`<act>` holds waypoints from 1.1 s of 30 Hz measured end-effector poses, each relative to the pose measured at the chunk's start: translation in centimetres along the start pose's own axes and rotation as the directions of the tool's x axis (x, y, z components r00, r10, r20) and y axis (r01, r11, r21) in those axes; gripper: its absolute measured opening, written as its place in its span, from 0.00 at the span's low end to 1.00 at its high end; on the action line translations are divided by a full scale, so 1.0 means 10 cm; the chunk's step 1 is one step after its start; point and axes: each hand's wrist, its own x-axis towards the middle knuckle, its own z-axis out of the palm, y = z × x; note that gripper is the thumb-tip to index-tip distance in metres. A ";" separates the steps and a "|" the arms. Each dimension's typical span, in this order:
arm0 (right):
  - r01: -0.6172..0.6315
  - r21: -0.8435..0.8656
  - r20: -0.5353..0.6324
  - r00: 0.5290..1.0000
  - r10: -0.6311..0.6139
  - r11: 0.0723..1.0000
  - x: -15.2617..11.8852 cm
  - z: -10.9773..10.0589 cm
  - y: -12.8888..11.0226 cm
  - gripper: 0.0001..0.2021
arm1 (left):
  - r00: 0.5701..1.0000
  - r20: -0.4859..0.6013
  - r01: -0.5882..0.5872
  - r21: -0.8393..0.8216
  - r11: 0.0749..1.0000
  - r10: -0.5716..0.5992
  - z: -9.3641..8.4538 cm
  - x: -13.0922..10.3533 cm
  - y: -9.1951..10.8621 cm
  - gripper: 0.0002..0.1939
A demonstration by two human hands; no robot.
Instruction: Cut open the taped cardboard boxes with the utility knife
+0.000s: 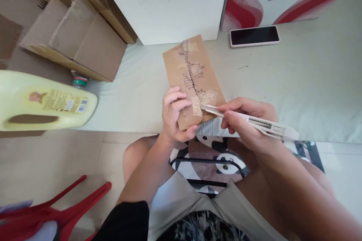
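A small brown cardboard piece (207, 71) lies on the pale green surface near its front edge, with tape and a row of dark cut marks down its middle. My left hand (175, 115) grips its lower left side, fingers on top and thumb at the lower edge. Held in my right hand (249, 118) is a white utility knife (271, 127), its blade out. The blade tip touches or hovers just over the taped part of the cardboard; I cannot tell which. Where my fingers cover the cardboard, its surface is hidden.
Behind the cardboard stands a white box (169, 3), beside a red and white carton (254, 3). A phone (254, 36) lies at the right. At the left are an open cardboard box (87, 37) and a yellow jug (68, 107). A red plastic frame (70, 214) is below.
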 end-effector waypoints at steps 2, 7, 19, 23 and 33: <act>0.031 0.030 -0.016 0.999 -0.031 0.999 0.00 -0.01 0.04 0.05 | 1.000 0.002 -0.013 -0.012 1.000 0.013 0.01 0.00 0.00 0.26; 0.057 0.065 -0.056 0.997 -0.054 0.996 0.02 -0.02 0.16 0.07 | 0.999 0.020 -0.029 -0.023 0.999 0.030 0.00 0.01 -0.01 0.26; 0.223 -0.253 0.026 0.974 -0.224 0.941 -0.01 0.00 -0.05 0.06 | 0.999 0.042 -0.011 0.049 0.999 0.009 -0.01 0.00 -0.01 0.28; 0.375 -0.293 0.074 0.926 -0.370 0.879 -0.06 -0.01 -0.04 0.04 | 0.999 0.045 -0.003 0.063 0.998 0.000 -0.01 0.00 -0.01 0.27; 0.305 -0.101 0.072 0.951 -0.299 0.947 -0.06 -0.10 0.00 0.09 | 0.999 0.044 -0.027 0.026 0.999 0.026 -0.01 0.03 -0.03 0.27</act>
